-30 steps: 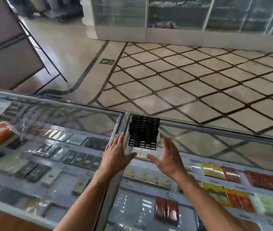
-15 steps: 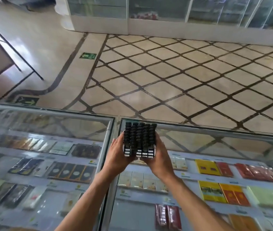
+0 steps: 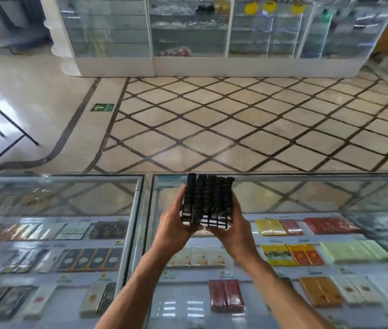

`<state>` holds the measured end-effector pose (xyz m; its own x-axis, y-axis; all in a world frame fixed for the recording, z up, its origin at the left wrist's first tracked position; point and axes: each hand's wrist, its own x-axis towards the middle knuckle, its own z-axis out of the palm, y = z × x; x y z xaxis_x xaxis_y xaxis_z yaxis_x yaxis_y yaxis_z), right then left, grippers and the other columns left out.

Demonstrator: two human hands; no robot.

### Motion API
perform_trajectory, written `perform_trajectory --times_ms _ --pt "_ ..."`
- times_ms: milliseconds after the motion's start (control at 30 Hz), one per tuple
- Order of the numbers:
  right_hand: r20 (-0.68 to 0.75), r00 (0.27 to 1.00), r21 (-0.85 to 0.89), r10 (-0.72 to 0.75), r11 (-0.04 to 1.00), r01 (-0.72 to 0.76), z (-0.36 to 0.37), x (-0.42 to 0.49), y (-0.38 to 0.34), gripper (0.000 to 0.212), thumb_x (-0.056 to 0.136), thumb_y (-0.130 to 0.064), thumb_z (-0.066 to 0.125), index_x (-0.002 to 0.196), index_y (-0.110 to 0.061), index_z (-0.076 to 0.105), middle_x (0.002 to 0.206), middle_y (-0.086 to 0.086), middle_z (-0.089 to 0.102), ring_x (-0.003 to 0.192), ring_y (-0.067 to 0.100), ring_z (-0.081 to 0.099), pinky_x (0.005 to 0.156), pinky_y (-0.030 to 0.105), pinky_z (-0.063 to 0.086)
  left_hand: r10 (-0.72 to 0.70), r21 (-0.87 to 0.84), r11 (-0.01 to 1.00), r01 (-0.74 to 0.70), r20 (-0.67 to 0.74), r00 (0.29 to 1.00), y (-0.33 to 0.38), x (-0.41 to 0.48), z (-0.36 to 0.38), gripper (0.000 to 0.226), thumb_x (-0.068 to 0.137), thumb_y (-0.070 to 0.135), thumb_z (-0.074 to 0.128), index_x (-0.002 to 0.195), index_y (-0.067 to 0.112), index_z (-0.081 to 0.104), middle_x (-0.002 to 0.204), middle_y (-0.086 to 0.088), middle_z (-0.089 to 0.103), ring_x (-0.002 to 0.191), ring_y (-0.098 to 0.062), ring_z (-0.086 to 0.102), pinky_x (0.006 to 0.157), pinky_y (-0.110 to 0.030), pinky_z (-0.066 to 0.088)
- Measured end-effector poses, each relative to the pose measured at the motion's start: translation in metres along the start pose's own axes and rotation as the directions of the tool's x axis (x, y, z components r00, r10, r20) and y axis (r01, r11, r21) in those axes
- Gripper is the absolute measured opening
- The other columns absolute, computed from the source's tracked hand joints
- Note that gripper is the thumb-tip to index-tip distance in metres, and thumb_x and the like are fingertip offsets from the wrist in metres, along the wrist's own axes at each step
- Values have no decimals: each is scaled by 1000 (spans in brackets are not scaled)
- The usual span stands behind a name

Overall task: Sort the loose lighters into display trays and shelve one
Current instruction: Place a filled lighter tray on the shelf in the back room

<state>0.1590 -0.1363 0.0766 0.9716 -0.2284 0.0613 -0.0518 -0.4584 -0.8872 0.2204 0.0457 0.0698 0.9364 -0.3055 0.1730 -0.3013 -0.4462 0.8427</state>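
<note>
A black display tray (image 3: 208, 200) filled with rows of black lighters is held up above the glass counter (image 3: 306, 198), tilted toward me. My left hand (image 3: 173, 225) grips its left side and lower edge. My right hand (image 3: 234, 230) grips its right side from below. The tray's white-and-black grid base shows between my thumbs. Most of my fingers are hidden behind the tray.
The glass counter holds rows of cigarette cartons and packs under its top. A metal seam (image 3: 138, 222) splits two counter sections. Beyond lies a tiled floor (image 3: 235, 129), with white glass showcases (image 3: 188, 39) along the far wall.
A second ago my open hands were reaching for the tray standing on the counter. They closed round it and lifted it, and my view has tipped upward toward the far showcases.
</note>
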Motion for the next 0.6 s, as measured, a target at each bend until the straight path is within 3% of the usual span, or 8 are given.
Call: perform_trajectory --times_ms 200,300,400,500,600 --pt "-154 988 22 -6 1000 9 -83 -40 14 107 73 -37 91 157 -36 25 123 -18 69 106 -4 67 86 20 56 107 -78 992 -100 96 990 64 -3 55 108 71 16 92 156 42 31 137 6 62 116 -13 65 90 -43 60" --pt "-221 975 20 6 1000 -1 -136 -61 26 108 71 -36 93 157 -37 27 120 -20 70 105 -4 68 86 23 57 171 -114 981 -155 147 974 100 -5 98 108 68 28 90 158 37 31 140 3 57 119 -16 63 90 -44 60" --pt "-291 956 43 28 999 -16 -195 -90 42 108 69 -29 94 156 -34 30 116 -22 70 102 -7 67 83 15 54 211 -213 963 -168 199 957 142 -10 150 110 62 35 88 156 43 32 138 5 56 116 -16 65 85 -43 62" --pt "-353 935 72 39 997 -15 -261 -122 63 106 71 -23 93 156 -31 32 117 -17 72 103 -3 69 84 16 55 201 -269 954 -128 262 944 187 -17 211 112 57 40 94 153 44 36 136 2 59 116 -28 65 86 -56 60" --pt "-420 906 89 56 996 -21 -334 -159 88 105 69 -35 93 155 -35 32 116 -20 72 104 -4 68 84 15 54 214 -315 944 -103 344 914 234 -32 279 114 52 39 97 151 42 40 134 -6 60 112 -31 68 84 -61 59"
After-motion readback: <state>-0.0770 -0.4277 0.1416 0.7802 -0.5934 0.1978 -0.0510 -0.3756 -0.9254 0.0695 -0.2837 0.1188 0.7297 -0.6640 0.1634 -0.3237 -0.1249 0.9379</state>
